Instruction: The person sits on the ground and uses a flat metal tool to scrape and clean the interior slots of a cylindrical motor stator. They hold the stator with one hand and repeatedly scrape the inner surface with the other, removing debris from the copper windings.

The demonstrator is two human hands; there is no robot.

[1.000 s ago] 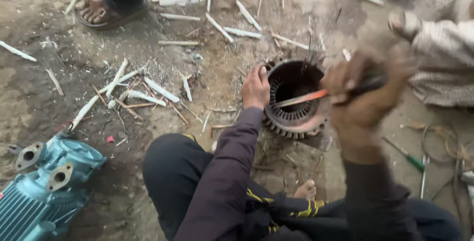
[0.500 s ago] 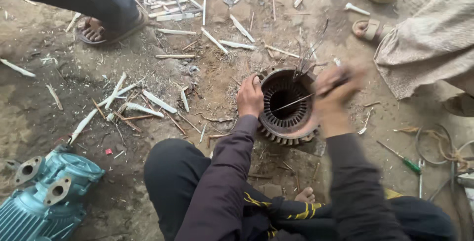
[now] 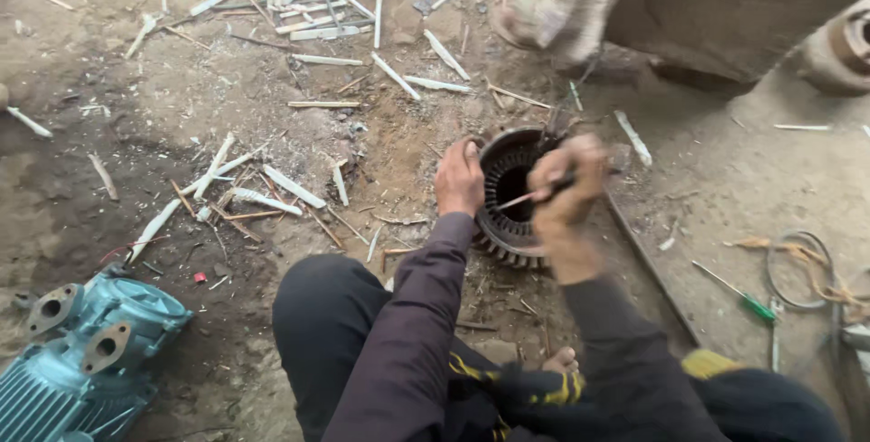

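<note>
A dark round motor stator [image 3: 510, 196], slotted inside, lies on the dirt ground in front of me. My left hand [image 3: 459, 179] presses on its left rim. Over the right side of the ring my right hand [image 3: 566, 184], blurred by motion, grips a thin rod-like tool [image 3: 518, 199] with a dark handle. The tool's tip points into the bore of the stator. My knees and dark sleeves fill the lower middle of the view.
A teal pump housing [image 3: 86, 351] lies at the lower left. Many pale slot sticks [image 3: 299, 188] litter the ground above and to the left. A green-handled screwdriver [image 3: 739, 295] and a wire loop [image 3: 802, 270] lie to the right. Another person's leg [image 3: 698, 7] is at the top right.
The view has shifted, so the stator now sits lower and more central. My right hand keeps moving with the tool over the stator; my left hand stays on the rim.
</note>
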